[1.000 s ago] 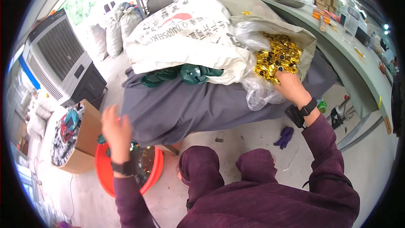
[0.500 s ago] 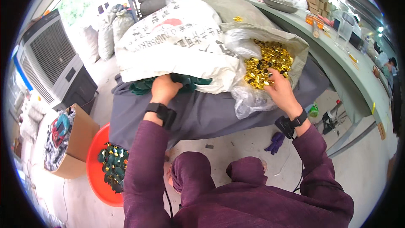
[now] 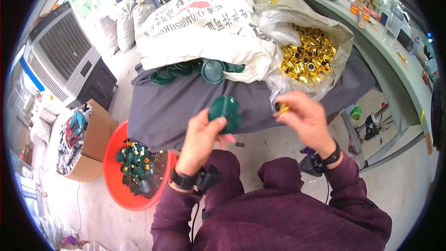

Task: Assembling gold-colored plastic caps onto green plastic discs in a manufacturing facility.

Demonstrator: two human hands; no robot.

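Compared with half a second earlier, the left hand is moved back from the mouth of the white sack, and the right hand is drawn away from the heap of gold pieces. A green disc is now held up by the left hand, over the near edge of the grey cloth; a small gold piece is held by the right hand, apart from the disc. The disc appears to be light and rather stiff, probably of plastic; because its face is shiny, some slipping may be expected. It is best taken by the rim. The gold piece seems also to be light, but being small and smooth it may easily be dropped, so a pinch at its sides is advised. The disc is gripped at its lower rim, with the left thumb pressed on the face and the other fingers mostly hidden. The gold piece is pinched between the right thumb and index finger, whose tips are nearly together; how firmly cannot be told.
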